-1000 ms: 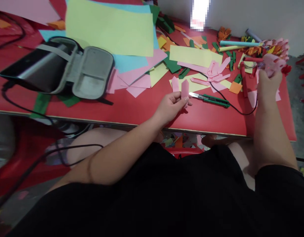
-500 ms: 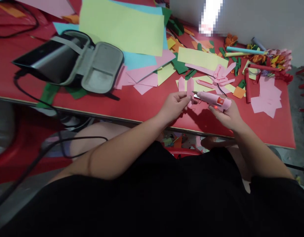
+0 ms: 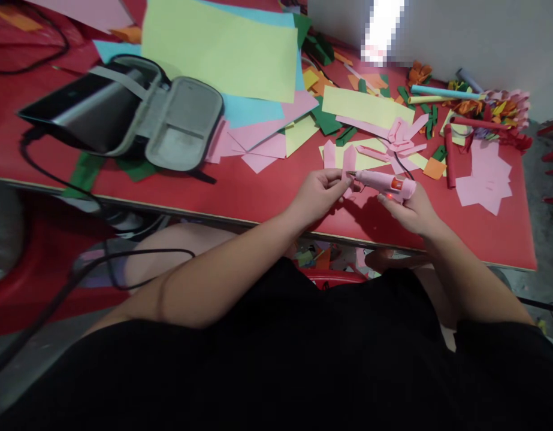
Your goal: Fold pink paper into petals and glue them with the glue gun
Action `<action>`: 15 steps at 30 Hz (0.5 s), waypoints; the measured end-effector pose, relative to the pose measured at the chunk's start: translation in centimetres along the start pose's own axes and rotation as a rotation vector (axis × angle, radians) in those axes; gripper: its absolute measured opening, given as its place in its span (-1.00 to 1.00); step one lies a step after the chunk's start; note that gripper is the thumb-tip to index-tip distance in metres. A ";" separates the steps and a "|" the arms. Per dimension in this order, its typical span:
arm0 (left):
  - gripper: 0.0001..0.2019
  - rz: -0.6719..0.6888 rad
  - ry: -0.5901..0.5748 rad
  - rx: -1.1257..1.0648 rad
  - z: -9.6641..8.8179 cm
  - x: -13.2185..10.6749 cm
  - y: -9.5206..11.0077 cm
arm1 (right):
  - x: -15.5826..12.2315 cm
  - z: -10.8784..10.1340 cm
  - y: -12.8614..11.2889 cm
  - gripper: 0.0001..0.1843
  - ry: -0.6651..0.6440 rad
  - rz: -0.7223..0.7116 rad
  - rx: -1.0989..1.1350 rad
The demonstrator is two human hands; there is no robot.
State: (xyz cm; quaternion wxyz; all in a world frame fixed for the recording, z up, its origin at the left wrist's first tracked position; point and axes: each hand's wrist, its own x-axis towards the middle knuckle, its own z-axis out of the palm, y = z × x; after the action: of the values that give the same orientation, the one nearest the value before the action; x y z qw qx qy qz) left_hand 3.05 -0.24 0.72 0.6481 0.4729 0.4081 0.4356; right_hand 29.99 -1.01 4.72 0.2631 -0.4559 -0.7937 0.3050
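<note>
My left hand (image 3: pixel 319 193) pinches a folded pink paper petal (image 3: pixel 348 160) above the front of the red table (image 3: pixel 240 191). My right hand (image 3: pixel 408 209) grips a pink glue gun (image 3: pixel 384 183) whose nozzle touches the petal's lower edge. Another pink petal (image 3: pixel 329 154) lies just behind on a yellow scrap. A cluster of pink folded petals (image 3: pixel 402 139) lies farther back on the table.
An open grey case (image 3: pixel 168 123) with a dark device sits at the left, with black cables trailing off the edge. Large yellow-green, blue and pink paper sheets (image 3: pixel 222 48) cover the back. Pink squares (image 3: pixel 485 176), rolled paper tubes and paper flowers (image 3: pixel 505 108) lie at the right.
My right hand came back from the far right of the table holding the glue gun and brought its nozzle to the petal in my left hand.
</note>
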 end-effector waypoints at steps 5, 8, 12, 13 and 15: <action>-0.72 0.006 -0.007 0.019 0.0 -0.1 0.0 | 0.0 -0.5 -0.2 -0.45 -0.026 0.017 0.059; -0.77 0.008 -0.014 0.009 0.0 -0.3 0.0 | -0.1 -0.7 -0.4 -0.48 -0.037 0.012 0.079; -0.77 0.014 -0.016 -0.003 0.1 -0.3 0.0 | -0.1 -0.8 -0.5 -0.50 -0.037 0.006 0.110; -0.77 0.014 -0.014 0.000 0.1 -0.3 0.0 | -0.1 -0.8 -0.6 -0.50 -0.040 0.005 0.127; -0.77 0.016 -0.014 0.012 0.0 -0.3 0.0 | -0.1 -0.8 -0.8 -0.49 -0.049 0.005 0.160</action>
State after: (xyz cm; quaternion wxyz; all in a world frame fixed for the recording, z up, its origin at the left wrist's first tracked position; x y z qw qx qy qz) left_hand 3.01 -0.54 0.73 0.6445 0.4832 0.4025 0.4349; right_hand 30.16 -1.24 5.87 0.2783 -0.4276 -0.7719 0.3792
